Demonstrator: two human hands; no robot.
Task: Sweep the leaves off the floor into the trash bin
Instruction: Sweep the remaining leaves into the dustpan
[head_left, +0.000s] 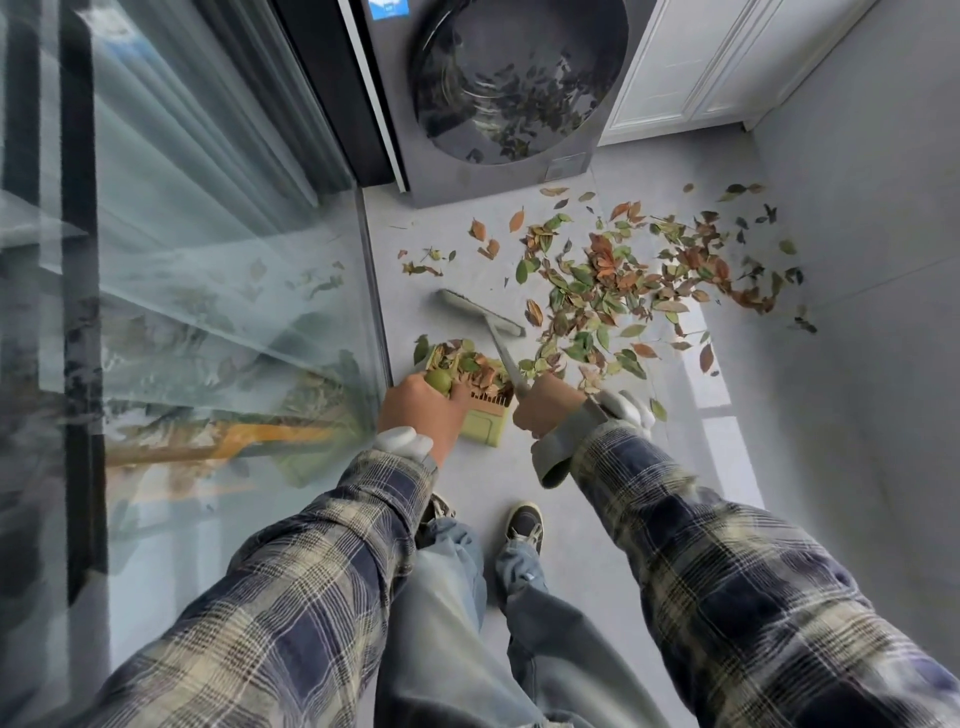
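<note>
Green, orange and brown leaves lie scattered over the grey floor ahead and to the right. My left hand grips the handle of a pale green dustpan, which holds a heap of leaves. My right hand grips the handle of a grey broom, whose head rests on the floor just beyond the dustpan, left of the main leaf pile. No trash bin shows in this view.
A washing machine with a dark round door stands straight ahead. Glass panels run along the left. White cabinet doors and a grey wall close the right side. My two shoes stand on the floor below my hands.
</note>
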